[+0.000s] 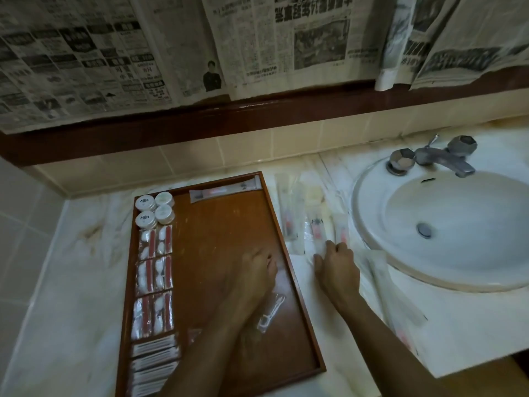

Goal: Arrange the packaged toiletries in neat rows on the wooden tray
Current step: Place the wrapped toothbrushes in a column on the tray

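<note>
A wooden tray [217,224] lies on the marble counter. Down its left side stand rows of round white tubs [154,209], clear sachets with red strips [155,267] and flat white packets [156,359]. One long toothbrush packet [226,191] lies along the tray's far edge. My left hand [254,273] rests on the tray's right part, fingers curled over a clear packet [270,310] with a white razor-like item. My right hand [337,265] is on the counter, fingers pinching the near ends of long clear toothbrush packets [315,224] beside the tray.
A white basin [446,230] with a metal tap [440,161] sits to the right of the loose packets. More clear packets [392,299] lie along the basin's front rim. Newspaper [171,47] covers the wall above a dark wooden ledge.
</note>
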